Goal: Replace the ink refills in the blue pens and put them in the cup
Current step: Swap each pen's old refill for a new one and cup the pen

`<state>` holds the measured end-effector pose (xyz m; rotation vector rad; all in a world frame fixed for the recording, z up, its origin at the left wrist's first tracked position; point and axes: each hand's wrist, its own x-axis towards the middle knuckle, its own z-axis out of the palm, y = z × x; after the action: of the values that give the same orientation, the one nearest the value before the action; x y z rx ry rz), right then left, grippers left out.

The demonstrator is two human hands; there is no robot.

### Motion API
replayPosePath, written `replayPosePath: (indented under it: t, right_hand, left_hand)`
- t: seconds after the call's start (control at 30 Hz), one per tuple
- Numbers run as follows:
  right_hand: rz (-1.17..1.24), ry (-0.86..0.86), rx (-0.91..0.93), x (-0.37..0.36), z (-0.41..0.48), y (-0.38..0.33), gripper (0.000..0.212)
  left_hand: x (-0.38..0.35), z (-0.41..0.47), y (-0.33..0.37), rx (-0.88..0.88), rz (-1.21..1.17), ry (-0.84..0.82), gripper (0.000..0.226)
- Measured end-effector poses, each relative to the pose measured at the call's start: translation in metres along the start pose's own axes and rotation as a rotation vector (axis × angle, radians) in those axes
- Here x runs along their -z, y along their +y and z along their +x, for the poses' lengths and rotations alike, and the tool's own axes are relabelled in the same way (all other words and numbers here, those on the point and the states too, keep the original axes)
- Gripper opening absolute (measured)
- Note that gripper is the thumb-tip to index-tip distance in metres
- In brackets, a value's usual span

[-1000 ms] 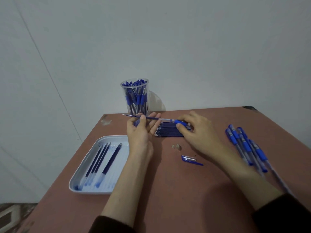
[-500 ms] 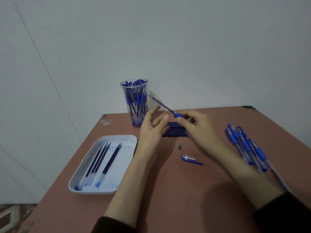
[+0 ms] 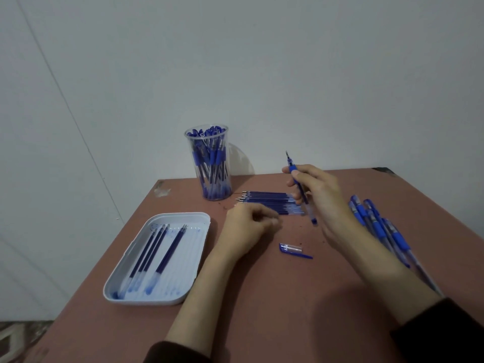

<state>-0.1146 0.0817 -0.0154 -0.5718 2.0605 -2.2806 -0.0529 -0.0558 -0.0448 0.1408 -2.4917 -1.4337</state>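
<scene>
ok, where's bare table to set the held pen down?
Widest bare patch: near-centre table, between the two forearms, this side of the pen cap. Smaller one: far right corner, behind the loose pens. Crowded: around the refill stack, hemmed by cup, left hand and right hand with the pen.

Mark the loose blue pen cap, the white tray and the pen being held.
Loose blue plastic pen cap (image 3: 290, 248): head view, cap body.
White plastic tray (image 3: 180, 214): head view, far rim.
Held blue pen (image 3: 292, 168): head view, blue grip above the fingers.
</scene>
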Motion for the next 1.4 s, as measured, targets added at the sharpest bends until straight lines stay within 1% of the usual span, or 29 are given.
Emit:
replayPosePath:
  t: [0.07,0.1,0.17,0.23,0.3,0.4,0.5,0.6,0.73,0.93,1.13,1.3,1.4]
  right_hand:
    - [-0.189,-0.003,0.068,0.001,0.001,0.005,0.017]
    - [-0.271,-0.005,0.105,0.0,0.002,0.007,0.015]
    - [-0.415,-0.006,0.184,-0.001,0.001,0.012,0.012]
    - [-0.593,-0.007,0.285,-0.002,-0.001,0.014,0.013]
    - [-0.721,-0.027,0.365,-0.002,-0.002,0.015,0.013]
    - [-0.786,-0.041,0.376,-0.003,-0.005,0.016,0.013]
    - [-0.784,-0.039,0.373,-0.003,-0.005,0.016,0.012]
    - [-0.793,-0.044,0.377,-0.005,-0.005,0.016,0.012]
    - [-0.822,-0.054,0.376,-0.006,-0.009,0.014,0.014]
    - [-0.858,-0.056,0.374,-0.008,-0.01,0.014,0.015]
    - [-0.62,-0.109,0.249,-0.009,-0.01,0.01,0.016]
    - [-0.44,-0.155,0.184,-0.013,-0.012,0.005,0.018]
    - [-0.314,-0.12,0.14,-0.012,-0.011,0.003,0.02]
  left_hand:
    - [0.003,0.003,0.001,0.057,-0.36,0.102,0.013]
    - [0.005,0.005,0.001,0.078,-0.501,0.144,0.014]
    - [0.011,0.006,0.002,0.099,-0.687,0.193,0.013]
    - [0.014,0.005,0.005,0.11,-0.815,0.203,0.013]
    - [0.015,0.004,0.006,0.112,-0.878,0.181,0.013]
    - [0.014,0.005,0.006,0.137,-0.951,0.154,0.013]
    - [0.015,0.006,0.006,0.143,-0.989,0.151,0.013]
    - [0.014,0.006,0.006,0.129,-0.971,0.142,0.013]
    - [0.012,0.005,0.006,0.107,-0.897,0.133,0.012]
    - [0.01,0.005,0.004,0.054,-0.755,0.183,0.025]
    - [0.009,0.005,0.008,0.028,-0.826,0.172,0.043]
    - [0.008,0.003,0.012,0.031,-0.85,0.195,0.047]
    - [0.01,0.003,0.011,0.047,-0.832,0.212,0.039]
